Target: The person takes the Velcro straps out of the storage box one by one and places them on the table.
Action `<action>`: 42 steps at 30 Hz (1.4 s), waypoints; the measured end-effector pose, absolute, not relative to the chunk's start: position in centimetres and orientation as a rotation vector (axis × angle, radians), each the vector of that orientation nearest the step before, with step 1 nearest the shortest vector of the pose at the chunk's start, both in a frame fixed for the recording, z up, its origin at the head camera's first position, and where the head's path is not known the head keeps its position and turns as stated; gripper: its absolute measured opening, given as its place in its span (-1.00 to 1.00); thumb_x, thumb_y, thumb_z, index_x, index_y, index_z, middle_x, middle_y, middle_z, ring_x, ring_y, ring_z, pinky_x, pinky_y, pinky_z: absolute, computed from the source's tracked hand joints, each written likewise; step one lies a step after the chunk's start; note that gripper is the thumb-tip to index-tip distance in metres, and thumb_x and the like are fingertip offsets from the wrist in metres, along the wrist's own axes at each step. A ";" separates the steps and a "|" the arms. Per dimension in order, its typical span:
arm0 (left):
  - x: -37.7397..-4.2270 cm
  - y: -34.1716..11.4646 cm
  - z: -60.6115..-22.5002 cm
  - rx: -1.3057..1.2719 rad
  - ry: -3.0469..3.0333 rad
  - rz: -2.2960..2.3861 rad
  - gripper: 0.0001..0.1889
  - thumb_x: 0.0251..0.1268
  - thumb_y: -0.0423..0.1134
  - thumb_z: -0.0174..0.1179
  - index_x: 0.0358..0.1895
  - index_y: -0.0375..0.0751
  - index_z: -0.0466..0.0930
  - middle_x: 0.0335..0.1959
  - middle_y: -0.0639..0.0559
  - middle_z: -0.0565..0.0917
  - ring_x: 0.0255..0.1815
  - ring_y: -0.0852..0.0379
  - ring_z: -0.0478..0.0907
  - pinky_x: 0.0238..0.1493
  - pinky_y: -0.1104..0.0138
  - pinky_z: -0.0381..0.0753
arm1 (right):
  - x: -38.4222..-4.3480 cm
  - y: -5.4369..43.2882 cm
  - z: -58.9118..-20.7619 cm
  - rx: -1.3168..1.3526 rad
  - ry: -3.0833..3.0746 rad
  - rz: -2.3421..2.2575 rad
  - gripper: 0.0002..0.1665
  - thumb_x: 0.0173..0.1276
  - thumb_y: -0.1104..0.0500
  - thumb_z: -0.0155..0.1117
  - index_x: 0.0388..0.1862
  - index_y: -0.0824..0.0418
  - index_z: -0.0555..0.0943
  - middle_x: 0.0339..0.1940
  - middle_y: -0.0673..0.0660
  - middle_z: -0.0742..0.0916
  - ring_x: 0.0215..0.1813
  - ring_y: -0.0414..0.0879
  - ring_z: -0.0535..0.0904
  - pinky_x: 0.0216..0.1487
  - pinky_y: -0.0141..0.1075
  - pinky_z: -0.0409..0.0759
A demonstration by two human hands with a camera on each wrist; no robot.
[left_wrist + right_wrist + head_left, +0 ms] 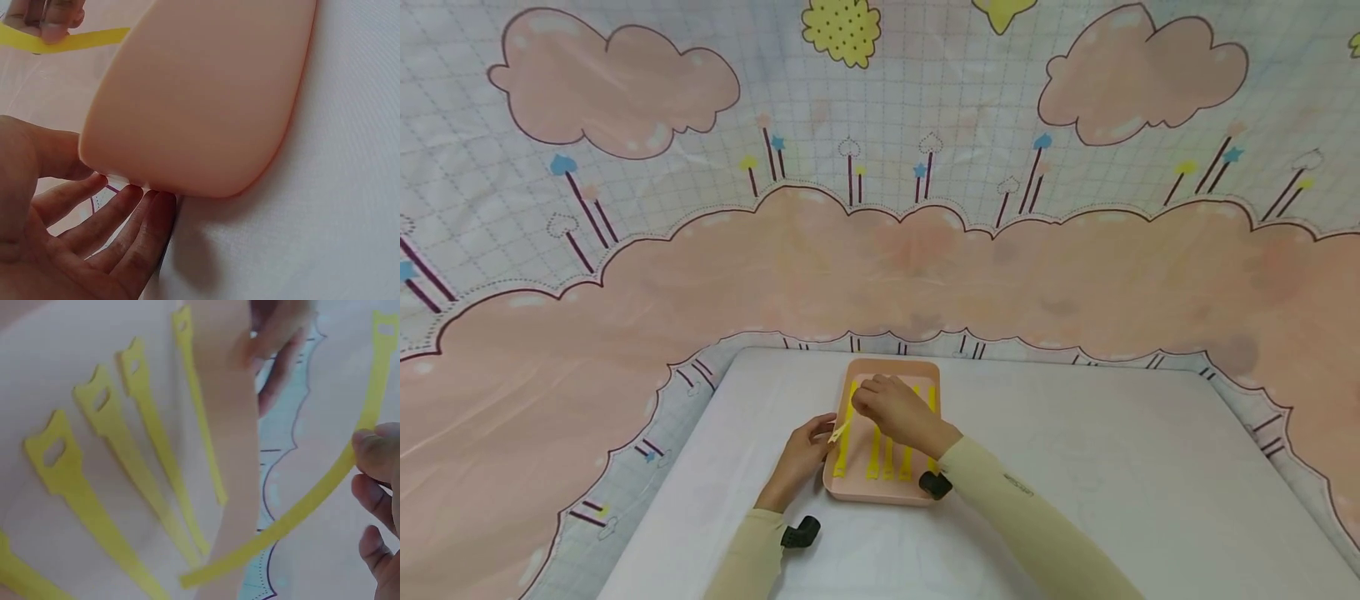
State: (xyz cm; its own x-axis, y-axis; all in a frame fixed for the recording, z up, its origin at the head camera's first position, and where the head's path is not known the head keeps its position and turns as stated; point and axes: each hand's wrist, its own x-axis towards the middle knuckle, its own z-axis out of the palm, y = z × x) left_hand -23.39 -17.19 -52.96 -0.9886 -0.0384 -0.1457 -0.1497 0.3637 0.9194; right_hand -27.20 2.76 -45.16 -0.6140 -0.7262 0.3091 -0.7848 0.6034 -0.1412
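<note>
A pink tray (880,495) lies on the white table, with several yellow strap-style cable ties (74,481) spread lengthwise in it. Each has a slotted head at one end. My left hand (801,462) holds the tray's left side, its thumb at the rim and its fingertips against the outer wall (206,100). Above the tray, my right hand (898,410) pinches one yellow cable tie (312,503) between thumb and fingers. That tie bends in a curve, its slotted head up past the fingers and its plain end hanging lower, toward the tray's left edge.
White table surface (1075,450) extends to both sides of the tray. A patterned cloth (925,275) with clouds hangs behind it and runs down along the sides. Black wrist cameras (801,532) sit on both forearms, the right one close over the tray's front right corner.
</note>
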 end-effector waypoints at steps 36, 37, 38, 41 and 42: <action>-23.1 -17.3 -53.0 -0.178 2.513 1.723 -0.53 0.39 -0.33 0.08 0.35 -0.17 0.43 0.22 -0.24 0.56 0.14 -0.06 0.60 0.02 0.21 0.66 | -26.1 5.4 -46.7 0.714 -2.383 1.399 -0.92 0.36 0.23 0.30 -0.19 0.09 0.63 -0.33 -0.01 0.72 -0.34 -0.22 0.57 -0.32 -0.42 0.59; -23.1 -17.2 -53.0 -0.178 2.514 1.722 -0.53 0.39 -0.33 0.08 0.35 -0.17 0.43 0.21 -0.24 0.56 0.14 -0.06 0.60 0.02 0.22 0.66 | -26.0 5.6 -46.7 0.700 -2.383 1.408 -0.92 0.36 0.23 0.31 -0.19 0.10 0.63 -0.33 0.00 0.72 -0.33 -0.22 0.57 -0.32 -0.42 0.59; -23.1 -17.2 -53.0 -0.178 2.515 1.718 -0.53 0.39 -0.32 0.08 0.35 -0.17 0.43 0.21 -0.23 0.56 0.14 -0.05 0.60 0.02 0.21 0.66 | -26.0 5.8 -46.7 0.685 -2.382 1.416 -0.92 0.35 0.23 0.31 -0.19 0.10 0.63 -0.33 0.00 0.72 -0.32 -0.21 0.58 -0.33 -0.43 0.58; -23.1 -17.2 -53.0 -0.179 2.520 1.712 -0.54 0.39 -0.33 0.08 0.35 -0.17 0.43 0.21 -0.24 0.57 0.14 -0.06 0.60 0.02 0.21 0.66 | -25.9 6.3 -46.9 0.644 -2.366 1.450 -0.92 0.35 0.23 0.31 -0.19 0.13 0.63 -0.32 0.04 0.74 -0.33 -0.19 0.59 -0.35 -0.44 0.57; -23.1 -17.2 -53.0 -0.177 2.521 1.710 -0.54 0.39 -0.33 0.08 0.35 -0.17 0.43 0.21 -0.24 0.57 0.14 -0.07 0.60 0.02 0.20 0.66 | -25.9 6.5 -47.0 0.632 -2.354 1.463 -0.92 0.35 0.22 0.31 -0.19 0.15 0.64 -0.32 0.05 0.74 -0.33 -0.18 0.60 -0.35 -0.43 0.56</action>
